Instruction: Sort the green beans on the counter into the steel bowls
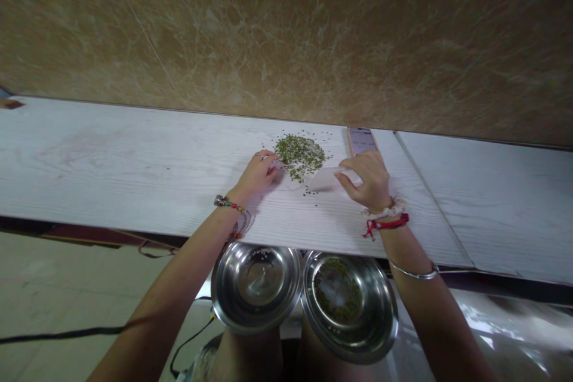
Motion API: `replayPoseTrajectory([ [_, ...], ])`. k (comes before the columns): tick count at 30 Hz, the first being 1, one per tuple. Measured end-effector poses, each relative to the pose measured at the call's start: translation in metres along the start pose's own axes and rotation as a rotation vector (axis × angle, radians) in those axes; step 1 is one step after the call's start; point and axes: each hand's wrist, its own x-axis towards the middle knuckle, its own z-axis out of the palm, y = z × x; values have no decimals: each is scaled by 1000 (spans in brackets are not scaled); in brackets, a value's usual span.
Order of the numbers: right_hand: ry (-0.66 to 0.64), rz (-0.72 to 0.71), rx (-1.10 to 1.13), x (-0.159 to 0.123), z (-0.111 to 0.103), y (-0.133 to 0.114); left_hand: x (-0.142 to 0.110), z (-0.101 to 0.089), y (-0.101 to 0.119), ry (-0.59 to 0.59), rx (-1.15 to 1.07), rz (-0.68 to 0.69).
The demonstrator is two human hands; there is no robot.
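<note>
A loose pile of small green beans (299, 154), with pale grains mixed in, is spread on the white wood-grain table (134, 155). At the pile's left edge rests my left hand (260, 174), fingers curled; a faint pale piece shows by the fingertips, too unclear to name. My right hand (370, 179) is closed on a translucent white scraper (329, 178), its blade low against the table at the pile's lower right. A few stray beans lie around the blade.
Below the table edge, a steel bowl (293, 304) with a few pale grains sits on my left leg. Beside it, another steel bowl (380, 328) holds green beans. A phone (362, 140) lies behind my right hand. A brown marbled wall (286, 42) bounds the table's back.
</note>
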Motion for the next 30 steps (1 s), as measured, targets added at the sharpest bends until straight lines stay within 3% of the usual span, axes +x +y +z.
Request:
replayPoseTrajectory([
  [7,-42,35,46,0,-1,0,0,0,-1,-6,-3,-1],
  [15,47,-54,62,3,0,-4,0,0,0,-6,-1,3],
  [23,-33,103,7,-2,3,0,0,2,-1,13,17,9],
  [30,16,-13,24,2,3,-3,0,1,-1,13,-13,-3],
])
